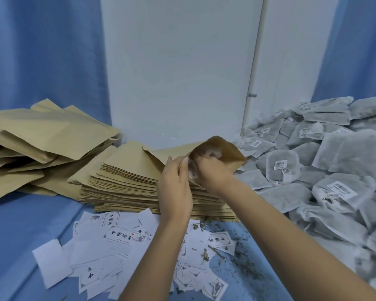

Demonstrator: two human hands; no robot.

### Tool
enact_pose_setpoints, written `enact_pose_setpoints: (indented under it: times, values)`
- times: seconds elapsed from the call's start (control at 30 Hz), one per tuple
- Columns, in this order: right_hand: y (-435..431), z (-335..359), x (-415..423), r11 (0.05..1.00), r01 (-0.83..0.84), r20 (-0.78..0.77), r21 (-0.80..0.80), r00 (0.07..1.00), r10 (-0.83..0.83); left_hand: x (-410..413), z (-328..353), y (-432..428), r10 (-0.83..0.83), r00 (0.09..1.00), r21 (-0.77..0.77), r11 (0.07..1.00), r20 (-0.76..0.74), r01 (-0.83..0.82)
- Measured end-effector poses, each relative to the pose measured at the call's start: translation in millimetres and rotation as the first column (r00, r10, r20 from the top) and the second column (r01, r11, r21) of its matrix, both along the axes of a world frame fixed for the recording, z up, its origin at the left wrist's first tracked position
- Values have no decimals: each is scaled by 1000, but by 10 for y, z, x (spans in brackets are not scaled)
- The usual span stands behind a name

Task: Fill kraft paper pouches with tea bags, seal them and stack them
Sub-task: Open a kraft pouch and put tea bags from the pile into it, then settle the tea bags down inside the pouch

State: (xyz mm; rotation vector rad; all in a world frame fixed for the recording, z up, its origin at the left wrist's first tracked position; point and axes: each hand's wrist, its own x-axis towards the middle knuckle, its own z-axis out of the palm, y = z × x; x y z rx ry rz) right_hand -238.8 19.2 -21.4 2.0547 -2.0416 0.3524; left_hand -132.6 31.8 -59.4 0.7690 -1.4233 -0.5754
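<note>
A kraft paper pouch (pixel 228 156) is held up above the stack of flat empty pouches (pixel 135 183), its mouth spread toward me. My left hand (pixel 175 185) pinches the near edge of the pouch mouth. My right hand (pixel 211 172) reaches into the opening with its fingers curled round a white tea bag (pixel 213 153) that shows partly inside. A large heap of grey-white tea bags (pixel 326 168) with small tags lies to the right. Filled, puffed pouches (pixel 37 135) are piled at the left.
White printed labels (pixel 122 237) lie scattered on the blue cloth (pixel 15 231) in front of the stack. Loose dried herb crumbs (pixel 241 253) spread beside them. A white wall and blue curtains stand close behind.
</note>
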Motion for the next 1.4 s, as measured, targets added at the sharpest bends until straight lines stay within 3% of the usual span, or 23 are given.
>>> enact_pose_setpoints:
  times: [0.07,0.13,0.2,0.3,0.37,0.53,0.67,0.73,0.8,0.87,1.03,1.2,1.27,1.33,1.4]
  values:
    - [-62,-14,8,991,-14,51,131,999,8,14,-58,-8,-3,998,-11,1000,59,3]
    - [-87,-3,34,991,21,60,136,998,-29,20,-112,1,0,997,-24,1000,73,1]
    - [-59,16,70,997,80,38,-7,996,-80,37,-119,15,5,999,-16,1000,33,-4]
    - [3,-18,117,962,22,-107,-271,993,-52,66,-57,10,-4,1000,4,1000,27,4]
    - [15,-36,115,952,8,-118,-305,992,-46,90,-11,13,-17,999,18,1000,44,16]
    - [-106,-25,102,993,59,14,-107,998,-57,88,-41,79,-1,999,27,1000,43,0]
    - [-105,-37,135,998,-15,56,62,998,11,119,-56,83,15,996,36,999,86,-18]
    - [-25,-24,159,999,10,63,-33,998,-8,136,-32,41,93,975,25,995,204,-100]
    - [51,-1,188,954,142,92,-265,988,-121,149,3,10,196,930,10,978,309,-209]
    - [95,12,199,883,211,163,-420,974,-156,154,23,7,213,927,42,971,308,-237]
    - [112,-21,150,935,338,255,-108,918,-303,181,-9,21,74,976,69,994,207,-90]
    - [65,-101,57,968,248,253,31,935,-248,266,-54,74,101,990,50,993,100,-106]
    - [56,-142,45,973,225,249,-54,947,-205,311,-32,79,113,994,65,991,14,-113]
    - [75,-170,54,948,193,281,-253,952,-119,333,5,89,75,997,82,994,-36,-72]
    - [137,-205,121,899,73,344,-432,935,90,331,27,104,35,998,75,997,-57,-31]
